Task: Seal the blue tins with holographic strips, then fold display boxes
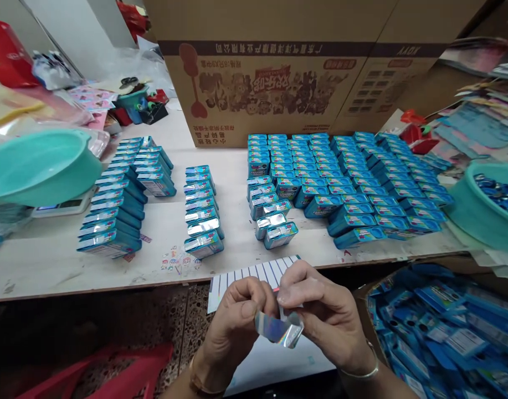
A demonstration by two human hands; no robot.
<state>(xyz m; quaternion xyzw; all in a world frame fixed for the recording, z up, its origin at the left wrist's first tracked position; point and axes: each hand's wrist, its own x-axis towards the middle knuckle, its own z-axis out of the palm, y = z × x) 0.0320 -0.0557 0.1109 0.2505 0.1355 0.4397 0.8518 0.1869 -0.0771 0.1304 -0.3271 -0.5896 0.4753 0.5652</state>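
In front of me, near the table's edge, a shiny holographic sticker strip (280,331) curves between my two hands. My left hand (235,318) pinches its left end between thumb and curled fingers. At the other end, my right hand (331,318) has its thumb and fingers closed on the strip. A white sheet with dark lines (232,282) lies behind and below the hands. Beyond them stand blue boxes: a short row (203,244) with silvery strips over the tops, and a small group (280,235) with some strips on it.
More blue boxes stand at left (112,241) and in a large block at right (362,219). Teal basins (37,166) flank the table. A big carton (278,83) rises at the back. Lower right, a box holds many flat blue cartons (449,332). A red stool (108,371) stands below.
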